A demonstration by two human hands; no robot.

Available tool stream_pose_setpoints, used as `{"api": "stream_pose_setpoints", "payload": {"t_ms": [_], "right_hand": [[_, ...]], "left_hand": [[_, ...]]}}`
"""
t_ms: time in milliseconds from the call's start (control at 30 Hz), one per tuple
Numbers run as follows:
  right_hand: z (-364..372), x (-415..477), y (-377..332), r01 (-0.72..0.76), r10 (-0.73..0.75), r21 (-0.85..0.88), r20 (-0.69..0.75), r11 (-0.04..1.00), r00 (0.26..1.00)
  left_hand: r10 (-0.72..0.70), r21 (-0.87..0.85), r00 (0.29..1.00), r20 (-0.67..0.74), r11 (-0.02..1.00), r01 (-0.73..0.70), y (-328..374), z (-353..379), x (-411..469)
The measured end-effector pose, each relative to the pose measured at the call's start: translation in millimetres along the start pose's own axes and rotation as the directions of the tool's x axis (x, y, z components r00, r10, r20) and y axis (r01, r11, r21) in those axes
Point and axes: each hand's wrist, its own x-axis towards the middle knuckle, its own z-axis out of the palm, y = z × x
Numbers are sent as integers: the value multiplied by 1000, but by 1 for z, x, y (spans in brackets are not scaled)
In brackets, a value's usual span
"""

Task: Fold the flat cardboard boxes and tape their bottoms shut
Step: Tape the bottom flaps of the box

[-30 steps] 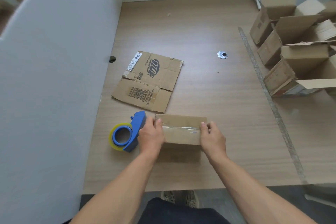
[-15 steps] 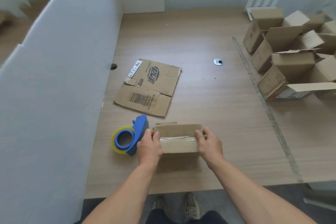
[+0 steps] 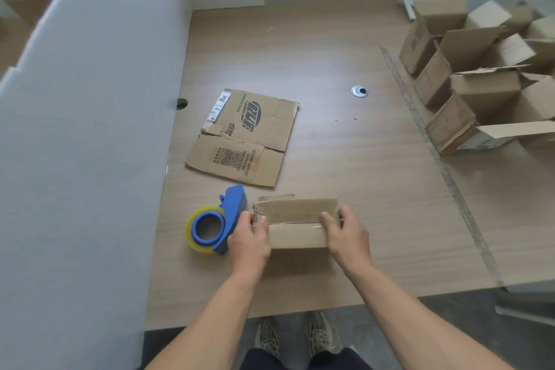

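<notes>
Near front edge of table [image 3: 375, 189]: small box [image 3: 295, 224], taped seam up, sits between our hands. Our left hand [image 3: 250, 239] grips its left end and our right hand [image 3: 345, 237] its right end, thumbs on top. Tape dispenser [image 3: 216, 227] just beside left hand. Flat cardboard [image 3: 246, 137] behind. Open boxes [image 3: 480, 84] piled far right.

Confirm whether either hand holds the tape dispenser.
No: left hand and right hand grip the box; the tape dispenser lies beside it.
</notes>
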Motion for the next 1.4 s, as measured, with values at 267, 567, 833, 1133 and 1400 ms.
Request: {"api": "stream_pose_setpoints", "payload": {"t_ms": [267, 567, 833, 1133, 1400], "right_hand": [[-47, 9, -15, -245, 135, 590, 226, 769, 965], [-46, 12, -10, -136, -40, 461, 352, 877, 935], [-36, -5, 12, -190, -4, 490, 367, 851, 930], [-41, -4, 12, -99, -54, 438, 323, 893, 945], [-57, 3, -4, -37, -150, 556, 288, 830, 946]], "left_hand": [[235, -473, 950, 205, 873, -114, 12, -44, 5], [124, -498, 961, 247, 867, 16, 11, -33, 5], [101, -412, 930, 354, 909, 58, -9, -35, -7], [77, -348, 949, 306, 937, 36, -8, -40, -5], [73, -421, 928, 365, 902, 95, 14, -51, 4]]}}
